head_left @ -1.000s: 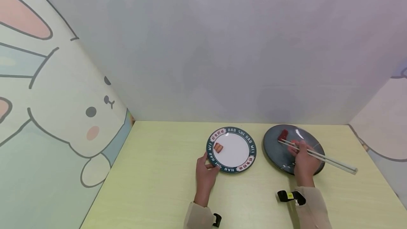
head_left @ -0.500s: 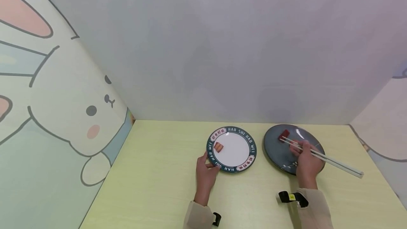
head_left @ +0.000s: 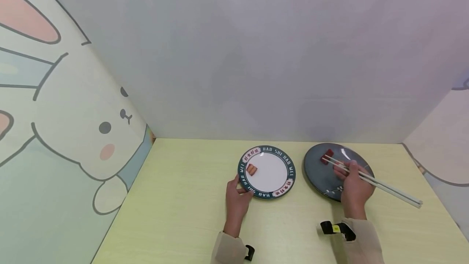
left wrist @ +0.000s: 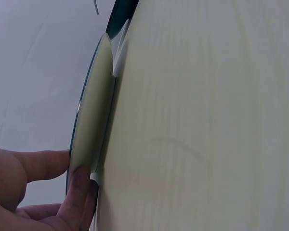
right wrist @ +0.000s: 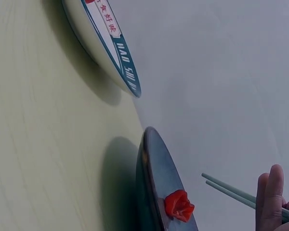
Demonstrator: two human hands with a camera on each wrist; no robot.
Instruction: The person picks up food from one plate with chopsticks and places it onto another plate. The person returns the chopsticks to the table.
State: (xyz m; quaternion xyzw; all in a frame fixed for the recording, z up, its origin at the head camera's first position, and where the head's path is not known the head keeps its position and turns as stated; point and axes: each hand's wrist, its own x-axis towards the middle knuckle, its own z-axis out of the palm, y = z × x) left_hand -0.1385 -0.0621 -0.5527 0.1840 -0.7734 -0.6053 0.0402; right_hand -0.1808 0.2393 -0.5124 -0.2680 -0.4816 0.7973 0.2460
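Note:
My left hand (head_left: 237, 203) grips the lower left rim of a white plate (head_left: 269, 172) with a dark green lettered border. In the left wrist view the fingers lie against that plate's pale underside. A small striped orange-brown food piece (head_left: 251, 170) lies on its left part. In my right hand (head_left: 355, 188) is a pair of pale chopsticks (head_left: 386, 188), over a dark grey-blue plate (head_left: 314, 176). In the head view their tips overlap a dark red food piece (head_left: 329, 152) on this plate. From the right wrist, the chopstick tips show apart from a red piece (right wrist: 179, 206).
Both plates stand on a pale yellow wood-grain table (head_left: 176, 199), side by side with a narrow gap. A grey wall (head_left: 234, 60) rises just behind them. A panel with a rabbit drawing (head_left: 73, 133) borders the left side.
My right hand has shifted slightly right, and the chopsticks' rear ends have swung right and down. The red piece has turned a little. The left hand and its plate have stayed put.

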